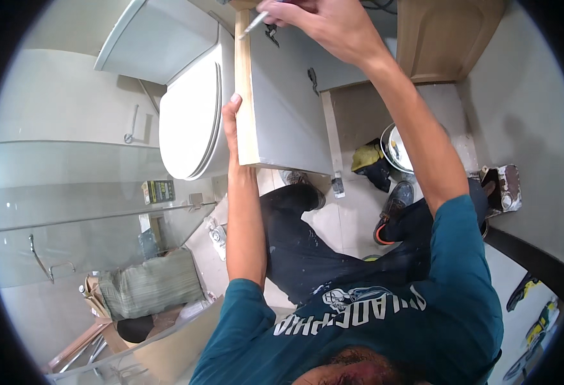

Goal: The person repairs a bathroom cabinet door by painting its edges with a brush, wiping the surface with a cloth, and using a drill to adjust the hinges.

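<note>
A pale cabinet panel (288,109) with a light wooden edge strip (246,115) stands in front of me, right of the toilet. Against the left side of that strip rests the thumb of my left hand (231,112). Its other fingers are hidden by the panel. Near the strip's far end, my right hand (298,14) is closed around a slim whitish tool (254,24), whose tip is at the wood. Whether it is a small brush or a pencil-like tool, I cannot tell. Two dark metal hinges (312,81) sit on the panel's pale side.
The white toilet (192,119) stands close on the left, beside a glass shower screen (83,186). Yellow-and-black gloves (370,163) lie by a white bucket (399,149). A paint-smeared can (508,187) is at the right. A brown cabinet door (449,38) is at the back right.
</note>
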